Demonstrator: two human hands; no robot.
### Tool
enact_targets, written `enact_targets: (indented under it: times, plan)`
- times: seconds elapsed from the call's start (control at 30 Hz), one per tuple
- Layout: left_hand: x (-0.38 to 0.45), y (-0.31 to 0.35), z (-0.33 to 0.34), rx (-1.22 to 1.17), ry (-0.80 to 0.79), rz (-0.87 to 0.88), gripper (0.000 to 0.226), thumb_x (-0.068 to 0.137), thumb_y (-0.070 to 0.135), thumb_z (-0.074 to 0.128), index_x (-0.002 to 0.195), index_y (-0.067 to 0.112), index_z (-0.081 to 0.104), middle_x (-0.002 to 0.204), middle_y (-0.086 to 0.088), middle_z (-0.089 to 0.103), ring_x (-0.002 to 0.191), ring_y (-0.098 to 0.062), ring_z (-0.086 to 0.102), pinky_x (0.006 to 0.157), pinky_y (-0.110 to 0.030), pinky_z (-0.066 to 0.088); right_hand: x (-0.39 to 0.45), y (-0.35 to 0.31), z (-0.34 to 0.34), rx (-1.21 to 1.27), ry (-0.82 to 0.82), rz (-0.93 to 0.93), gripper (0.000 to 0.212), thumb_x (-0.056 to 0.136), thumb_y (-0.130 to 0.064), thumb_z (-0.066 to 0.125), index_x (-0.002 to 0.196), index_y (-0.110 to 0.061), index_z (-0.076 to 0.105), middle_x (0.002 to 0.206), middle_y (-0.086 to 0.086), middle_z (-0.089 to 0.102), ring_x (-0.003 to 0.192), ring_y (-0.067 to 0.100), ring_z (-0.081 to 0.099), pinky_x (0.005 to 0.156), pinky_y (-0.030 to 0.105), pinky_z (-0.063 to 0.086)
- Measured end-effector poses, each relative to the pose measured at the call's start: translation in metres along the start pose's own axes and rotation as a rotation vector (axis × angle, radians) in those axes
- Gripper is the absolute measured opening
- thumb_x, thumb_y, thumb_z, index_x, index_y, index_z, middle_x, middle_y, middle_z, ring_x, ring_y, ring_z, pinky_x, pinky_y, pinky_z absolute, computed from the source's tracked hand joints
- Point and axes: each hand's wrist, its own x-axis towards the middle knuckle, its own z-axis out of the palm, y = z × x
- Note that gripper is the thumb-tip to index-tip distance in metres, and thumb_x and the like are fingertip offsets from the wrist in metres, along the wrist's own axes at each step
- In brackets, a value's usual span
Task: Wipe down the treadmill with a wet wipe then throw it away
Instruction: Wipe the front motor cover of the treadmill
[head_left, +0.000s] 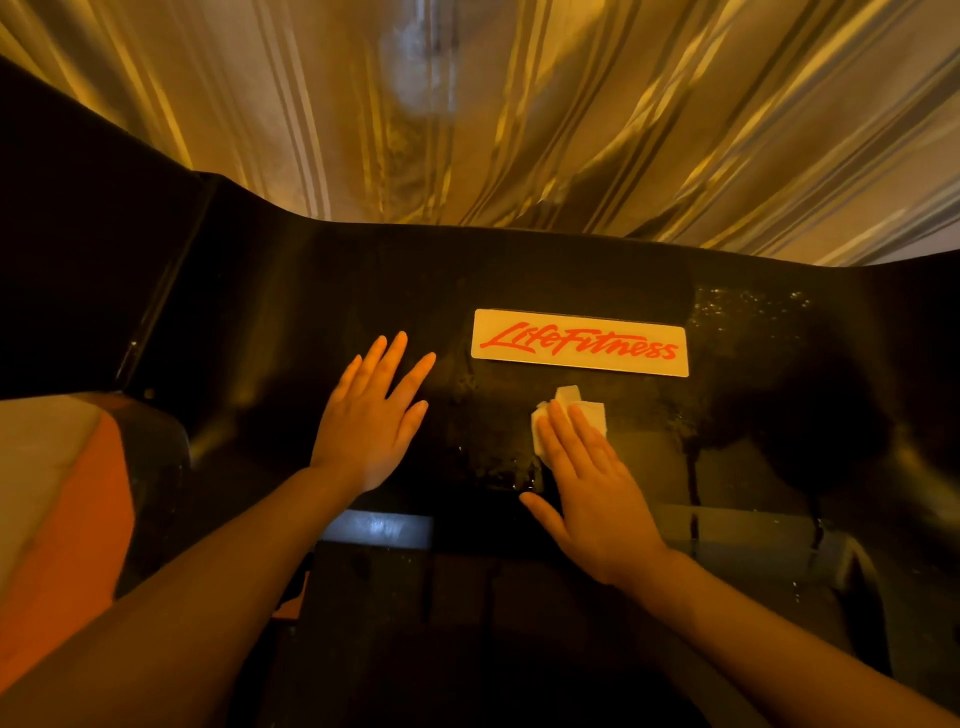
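Pressing flat, right hand (592, 488) pins wet wipe (569, 418) below label's (579, 343) edge; left hand (371, 415) spread on treadmill (291, 291).

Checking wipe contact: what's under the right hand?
The white wipe, pressed flat on the black treadmill cover by the right hand. Its far edge shows; the rest is hidden.

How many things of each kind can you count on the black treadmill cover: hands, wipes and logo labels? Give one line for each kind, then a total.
Hands: 2, left hand flat on the treadmill cover, right hand pressing the wipe
White wipes: 1
Logo labels: 1
Total: 4
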Motion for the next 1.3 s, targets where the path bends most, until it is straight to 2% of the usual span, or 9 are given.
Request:
enact_targets:
  times: [0.17, 0.3, 0.47, 0.63, 0.73, 0.97, 1.1, 1.3]
  plan:
    - [0.0, 0.002, 0.0, 0.015, -0.008, -0.012, 0.058, 0.099, 0.048, 0.018, 0.152, 0.025, 0.023, 0.16, -0.012, 0.02, 0.148, -0.03, 0.014, 0.116, -0.046, 0.017, -0.018, 0.029, -0.008, -0.044, -0.008, 0.079, 0.085, 0.091, -0.073, 0.002, 0.156, -0.017, -0.004, 0.163, 0.002, -0.009, 0.149, 0.016, -0.017, 0.119, 0.034, -0.004]
    - [0.0, 0.002, 0.0, 0.004, -0.013, -0.02, 0.059, 0.099, 0.049, 0.018, 0.152, 0.024, 0.024, 0.16, -0.012, 0.02, 0.148, -0.031, 0.013, 0.117, -0.048, 0.019, -0.03, 0.047, -0.012, -0.093, 0.015, 0.146, 0.085, 0.093, -0.071, 0.007, 0.156, -0.014, 0.003, 0.164, 0.005, -0.003, 0.15, 0.017, -0.014, 0.119, 0.035, -0.002]
    - [0.0, 0.003, 0.0, 0.001, -0.014, -0.015, 0.059, 0.099, 0.048, 0.019, 0.152, 0.024, 0.025, 0.16, -0.013, 0.02, 0.148, -0.032, 0.015, 0.116, -0.049, 0.02, -0.028, 0.036, -0.009, -0.065, 0.055, 0.173, 0.084, 0.095, -0.068, 0.018, 0.155, -0.012, 0.006, 0.163, 0.006, 0.0, 0.15, 0.018, -0.011, 0.118, 0.038, 0.0]
    - [-0.002, 0.004, -0.003, 0.001, -0.023, -0.022, 0.06, 0.099, 0.048, 0.018, 0.152, 0.023, 0.026, 0.16, -0.013, 0.021, 0.148, -0.031, 0.015, 0.116, -0.048, 0.02, -0.012, 0.001, -0.001, -0.009, 0.015, 0.023, 0.084, 0.093, -0.068, 0.024, 0.156, -0.014, 0.008, 0.163, 0.006, 0.001, 0.15, 0.022, -0.008, 0.118, 0.039, 0.003]
    - [-0.006, 0.004, -0.003, -0.028, -0.034, -0.031, 0.06, 0.098, 0.05, 0.015, 0.153, 0.025, 0.024, 0.161, -0.012, 0.018, 0.149, -0.03, 0.011, 0.118, -0.047, 0.016, 0.0, -0.024, 0.006, -0.008, 0.004, -0.08, 0.083, 0.093, -0.065, 0.032, 0.155, -0.014, 0.013, 0.162, 0.008, 0.008, 0.15, 0.026, 0.003, 0.117, 0.043, 0.011]
    - [-0.017, -0.001, -0.003, -0.012, -0.017, -0.001, 0.058, 0.1, 0.048, 0.016, 0.152, 0.025, 0.024, 0.159, -0.013, 0.023, 0.147, -0.032, 0.016, 0.115, -0.046, 0.018, 0.023, -0.063, 0.025, -0.058, -0.049, -0.306, 0.084, 0.094, -0.062, 0.038, 0.155, -0.01, 0.014, 0.163, 0.011, 0.007, 0.15, 0.027, 0.0, 0.118, 0.042, 0.0]
    - [-0.018, -0.002, -0.001, -0.001, -0.01, 0.003, 0.057, 0.1, 0.048, 0.018, 0.152, 0.024, 0.023, 0.158, -0.015, 0.024, 0.146, -0.034, 0.019, 0.115, -0.048, 0.022, 0.022, -0.056, 0.024, -0.054, -0.078, -0.34, 0.082, 0.095, -0.061, 0.035, 0.156, -0.012, 0.01, 0.163, 0.008, 0.001, 0.15, 0.024, -0.006, 0.118, 0.041, 0.0]
    - [-0.019, 0.0, 0.001, 0.011, -0.012, -0.007, 0.058, 0.1, 0.048, 0.019, 0.153, 0.024, 0.024, 0.159, -0.014, 0.021, 0.148, -0.033, 0.016, 0.116, -0.049, 0.023, 0.002, -0.033, 0.022, -0.045, -0.054, -0.285, 0.079, 0.097, -0.06, 0.033, 0.156, -0.014, 0.011, 0.163, 0.006, 0.005, 0.151, 0.023, -0.002, 0.119, 0.043, 0.008]
